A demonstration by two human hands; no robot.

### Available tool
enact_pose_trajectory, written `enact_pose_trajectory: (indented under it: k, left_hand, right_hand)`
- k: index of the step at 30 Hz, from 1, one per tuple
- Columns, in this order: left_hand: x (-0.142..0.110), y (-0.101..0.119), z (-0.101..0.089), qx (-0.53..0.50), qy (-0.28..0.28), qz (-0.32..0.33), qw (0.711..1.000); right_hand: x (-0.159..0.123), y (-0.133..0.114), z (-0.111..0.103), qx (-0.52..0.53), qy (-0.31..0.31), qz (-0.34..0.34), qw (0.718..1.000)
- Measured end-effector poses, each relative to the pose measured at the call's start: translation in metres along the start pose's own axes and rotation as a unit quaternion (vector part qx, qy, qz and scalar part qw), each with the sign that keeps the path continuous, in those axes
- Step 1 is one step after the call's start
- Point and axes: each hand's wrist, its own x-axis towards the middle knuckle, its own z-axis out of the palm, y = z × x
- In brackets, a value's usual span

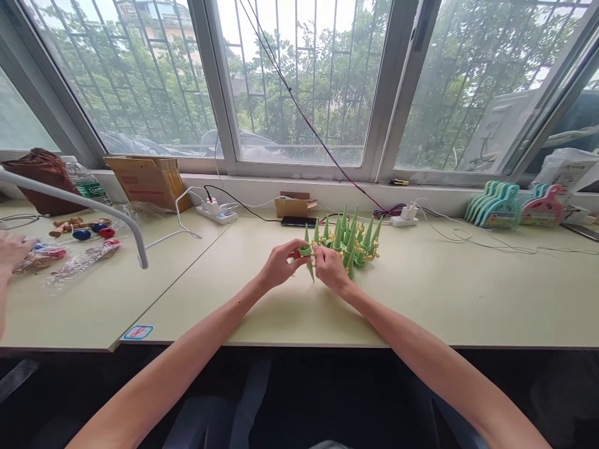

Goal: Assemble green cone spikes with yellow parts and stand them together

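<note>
Between the thumb and fingers of my left hand [283,263] is a green spiked plastic piece [305,251] with a round, cup-like opening facing up. One of its thin points shows below the hands. My right hand [331,268] is closed in a pinch right beside that piece; its fingertips hide what they grip. Just behind and to the right of my hands stands a cluster of similar green spiked pieces [350,237], with tall cones pointing up and small yellow parts [375,244] at their sides.
A black phone [299,221] and a small open cardboard box [294,204] lie behind the cluster. Power strips [218,214] and cables run along the window. Turquoise fan-shaped items [496,206] stand right. At left are a lamp arm [121,218], wooden pieces [68,227] and another person's hand [12,249].
</note>
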Motion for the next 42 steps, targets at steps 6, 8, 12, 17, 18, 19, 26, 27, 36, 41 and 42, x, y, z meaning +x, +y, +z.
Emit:
enact_pose_trajectory:
  k: [6, 8, 12, 17, 18, 19, 26, 27, 36, 41, 42]
  left_hand:
    - [0.002, -0.002, 0.004, -0.060, 0.010, -0.025, 0.998]
    - [0.003, 0.000, 0.005, -0.093, 0.011, -0.028, 0.995]
    - [0.005, 0.008, 0.004, -0.157, 0.005, -0.036, 0.987]
    - [0.009, 0.005, 0.002, -0.253, 0.031, -0.126, 0.959]
    - [0.010, 0.003, 0.001, -0.263, 0.018, -0.152, 0.953]
    - [0.010, 0.001, 0.001, -0.270, -0.009, -0.179, 0.946]
    - [0.007, -0.003, -0.001, -0.355, -0.139, -0.252, 0.890]
    - [0.007, -0.003, -0.002, -0.360, -0.138, -0.252, 0.888]
    - [0.004, 0.004, -0.008, -0.335, -0.147, -0.209, 0.907]
    - [0.003, 0.008, -0.010, -0.284, -0.142, -0.176, 0.932]
    - [0.003, 0.008, -0.010, -0.275, -0.142, -0.173, 0.935]
  right_hand:
    - [0.001, 0.000, 0.002, 0.025, 0.007, 0.002, 1.000]
    - [0.001, 0.000, 0.004, 0.027, 0.013, 0.001, 1.000]
    - [0.001, -0.001, 0.004, 0.024, 0.024, -0.006, 0.999]
    - [0.002, -0.001, 0.002, 0.019, 0.045, -0.024, 0.999]
    - [0.002, -0.001, 0.001, 0.015, 0.048, -0.031, 0.998]
    - [0.001, -0.002, 0.001, 0.010, 0.051, -0.040, 0.998]
    - [0.000, -0.002, 0.000, -0.015, 0.046, -0.069, 0.996]
    - [-0.001, -0.001, 0.000, -0.015, 0.041, -0.068, 0.997]
    - [0.000, 0.002, 0.002, -0.014, 0.025, -0.059, 0.998]
    - [-0.001, -0.002, -0.001, -0.023, 0.021, -0.068, 0.997]
    - [-0.001, -0.002, -0.002, -0.025, 0.020, -0.069, 0.997]
